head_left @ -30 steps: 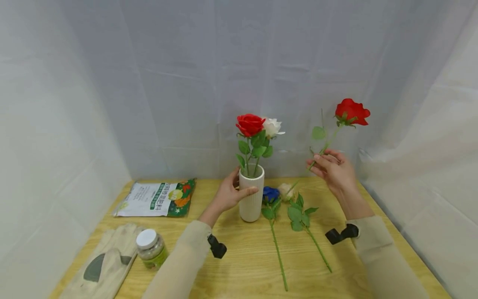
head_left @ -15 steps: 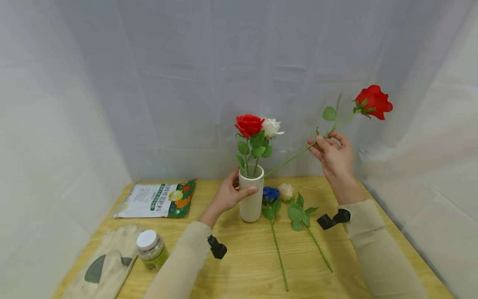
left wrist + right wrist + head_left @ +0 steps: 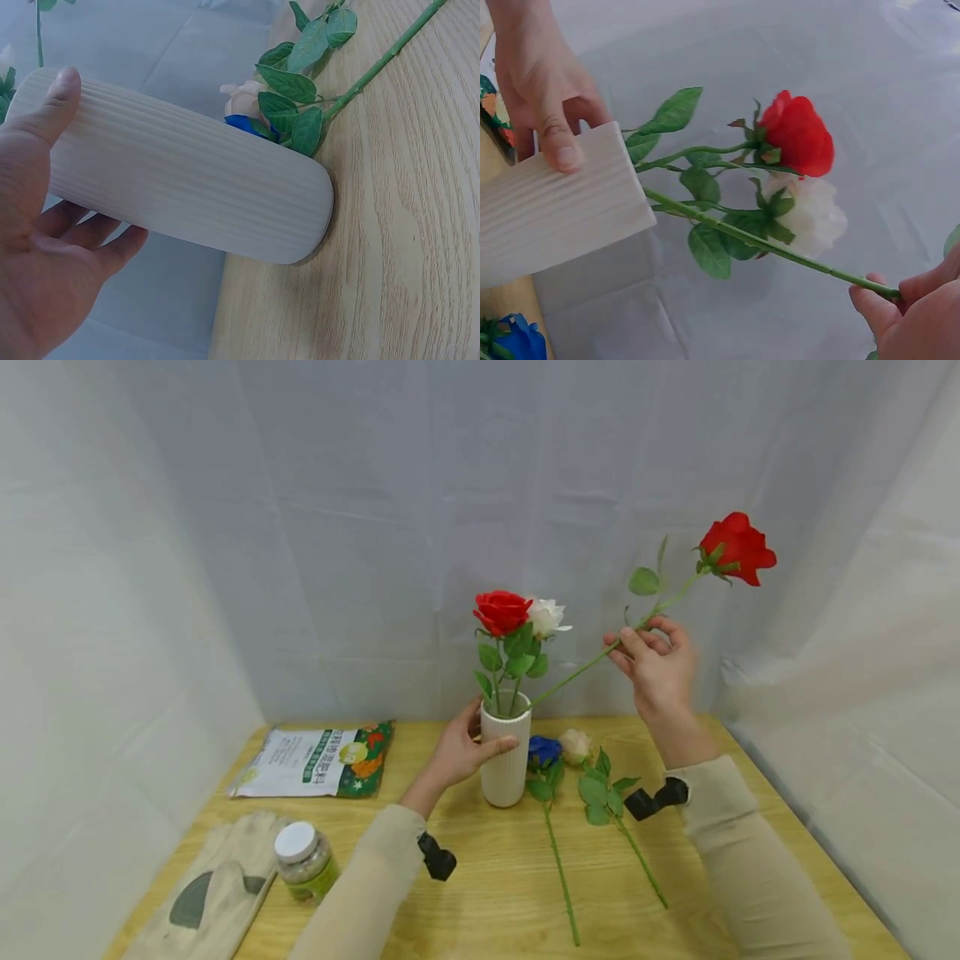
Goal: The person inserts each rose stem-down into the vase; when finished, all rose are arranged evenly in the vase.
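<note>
My left hand (image 3: 459,750) grips the upper part of a white ribbed vase (image 3: 504,768), which stands upright on the table. Inside it are a red rose (image 3: 502,612) and a white rose (image 3: 547,617) with green leaves. To the right and higher, my right hand (image 3: 660,668) pinches the stem of a second red rose (image 3: 737,549). That rose tilts, bloom up to the right, and its stem's lower end reaches the vase's mouth. In the right wrist view the green stem (image 3: 780,250) runs from my fingertips (image 3: 874,304) to the vase opening.
Right of the vase, a blue rose (image 3: 544,749) and a cream rose (image 3: 575,746) lie on the wooden table (image 3: 480,885). On the left are a printed bag (image 3: 311,762), a white-lidded jar (image 3: 305,860) and work gloves (image 3: 213,889). White sheeting surrounds the table.
My right hand has risen and come slightly left, bringing the held rose's stem end from out to the right to the vase's mouth. My left hand and the vase have stayed put.
</note>
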A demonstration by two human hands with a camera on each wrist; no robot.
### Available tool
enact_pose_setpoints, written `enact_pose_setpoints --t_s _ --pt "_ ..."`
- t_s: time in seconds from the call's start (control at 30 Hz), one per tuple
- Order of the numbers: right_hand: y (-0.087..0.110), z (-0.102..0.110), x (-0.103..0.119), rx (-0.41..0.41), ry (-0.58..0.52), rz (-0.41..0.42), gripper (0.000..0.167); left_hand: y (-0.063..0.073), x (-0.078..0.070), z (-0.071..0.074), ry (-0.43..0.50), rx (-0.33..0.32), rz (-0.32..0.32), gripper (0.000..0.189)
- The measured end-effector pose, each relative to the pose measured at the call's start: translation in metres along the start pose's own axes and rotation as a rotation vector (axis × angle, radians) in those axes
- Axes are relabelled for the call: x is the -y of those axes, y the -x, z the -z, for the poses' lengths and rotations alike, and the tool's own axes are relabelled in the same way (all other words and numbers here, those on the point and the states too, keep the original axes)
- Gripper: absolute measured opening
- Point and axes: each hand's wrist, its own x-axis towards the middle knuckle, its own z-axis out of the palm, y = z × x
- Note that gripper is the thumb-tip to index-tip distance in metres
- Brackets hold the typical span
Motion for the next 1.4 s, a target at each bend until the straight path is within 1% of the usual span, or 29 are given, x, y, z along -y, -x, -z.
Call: enact_pose_setpoints --t_s 0.2,0.3,0.4,0.47,0.57,0.67,0.77,0.9,1.0,1.23,1.4 --pt "0.005 -0.011 -0.020 0.071 0.115 0.029 0.034 0.000 0.001 0.001 0.008 -0.001 0.003 0.085" --pt "0.008 -0.018 -0.030 0.106 0.194 0.032 0.045 -0.001 0.001 0.001 0.017 -0.004 0.004 0.085" --pt "0.012 -0.024 -0.038 0.143 0.283 0.019 0.051 -0.001 0.002 0.001 0.012 -0.003 0.003 0.085" --pt "0.015 -0.027 -0.043 0.168 0.340 0.015 0.051 -0.001 0.003 0.001 0.007 -0.002 0.007 0.086" --pt "0.019 -0.031 -0.050 0.200 0.397 0.039 0.044 -0.001 0.003 0.000 0.000 -0.002 0.009 0.087" --pt "0.022 -0.034 -0.057 0.217 0.424 0.065 0.041 0.000 0.002 0.000 -0.003 -0.004 0.004 0.087" --pt "0.023 -0.036 -0.063 0.221 0.454 0.074 0.040 -0.001 0.001 -0.001 -0.004 -0.010 0.001 0.085" --pt "0.025 -0.036 -0.070 0.229 0.535 0.078 0.037 -0.001 0.001 -0.002 -0.003 -0.010 -0.008 0.084" --pt "0.027 -0.035 -0.075 0.231 0.592 0.104 0.034 -0.001 0.000 -0.002 -0.005 -0.005 -0.015 0.085" --pt "0.029 -0.032 -0.083 0.242 0.711 0.149 0.033 -0.001 -0.002 -0.002 -0.011 0.005 0.001 0.086" --pt "0.028 -0.030 -0.087 0.247 0.739 0.161 0.034 -0.001 -0.003 -0.003 -0.010 0.011 0.004 0.088"
